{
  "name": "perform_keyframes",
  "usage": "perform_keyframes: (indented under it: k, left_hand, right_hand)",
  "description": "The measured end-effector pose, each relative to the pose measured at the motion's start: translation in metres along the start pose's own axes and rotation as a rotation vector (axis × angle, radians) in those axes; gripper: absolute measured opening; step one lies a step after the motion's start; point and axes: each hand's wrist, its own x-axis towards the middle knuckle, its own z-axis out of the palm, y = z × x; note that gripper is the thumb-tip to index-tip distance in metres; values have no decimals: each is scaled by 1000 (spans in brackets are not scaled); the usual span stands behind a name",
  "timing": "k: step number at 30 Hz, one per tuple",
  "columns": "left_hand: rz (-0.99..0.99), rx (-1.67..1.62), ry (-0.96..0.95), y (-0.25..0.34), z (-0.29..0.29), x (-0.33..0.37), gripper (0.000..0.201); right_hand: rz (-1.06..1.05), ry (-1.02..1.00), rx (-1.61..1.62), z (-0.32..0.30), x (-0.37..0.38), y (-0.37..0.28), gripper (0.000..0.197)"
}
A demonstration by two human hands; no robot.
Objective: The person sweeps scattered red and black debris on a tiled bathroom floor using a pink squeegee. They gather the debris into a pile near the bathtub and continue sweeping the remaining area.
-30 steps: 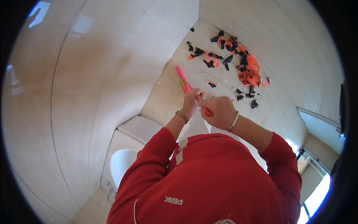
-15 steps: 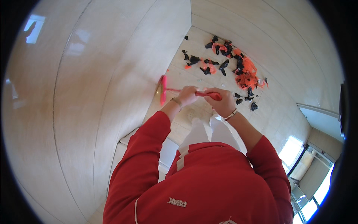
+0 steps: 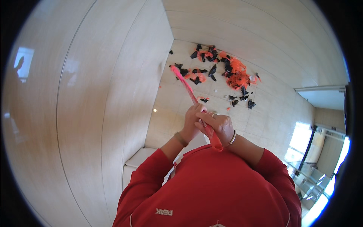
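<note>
Both of my hands are wrapped round the red handle of a broom. My left hand grips the shaft farther from me, and my right hand holds it nearer its end, close to my chest. The broom's pink head points up and to the left, by the near edge of the scattered scraps. Black scraps and crumpled orange plastic lie strewn over the tiled floor, thickest along the far wall.
A glossy beige wall rises along the left and meets the far wall in a corner. At the lower left is a pale ledge. Bright glazing and a glass-topped piece of furniture stand at the right.
The broom head has moved from beside the left wall up and right to the scraps. The handle has swung so its end points toward me, and my hands have come closer together and nearer my body.
</note>
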Motion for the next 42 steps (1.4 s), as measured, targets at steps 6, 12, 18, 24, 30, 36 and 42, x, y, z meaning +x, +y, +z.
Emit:
perform_keyframes:
  k: [6, 12, 18, 24, 30, 36, 42]
  left_hand:
    - [-125, -332, -74, 72, -11, -4, 66]
    - [303, -295, -597, 140, -11, 27, 73]
    - [183, -557, -767, 133, 79, 47, 32]
    - [-126, -558, -1122, 79, 172, 46, 14]
    - [-31, -425, -925, 91, 176, 81, 20]
    - [134, 10, -811, 158, 144, 113, 20]
    - [160, 15, -778, 212, 123, 111, 17]
  right_hand:
    - [99, -42, -55, -61, -9, -2, 14]
    - [370, -136, -100, -69, -69, 15, 15]
    - [565, -172, -275, -88, -119, 60, 14]
    - [961, -54, -189, -27, -234, 175, 19]
    - [979, -286, -139, 8, -217, 244, 23]
    - [712, 38, 24, -19, -126, 239, 17]
    - [638, 27, 17, -65, -124, 202, 16]
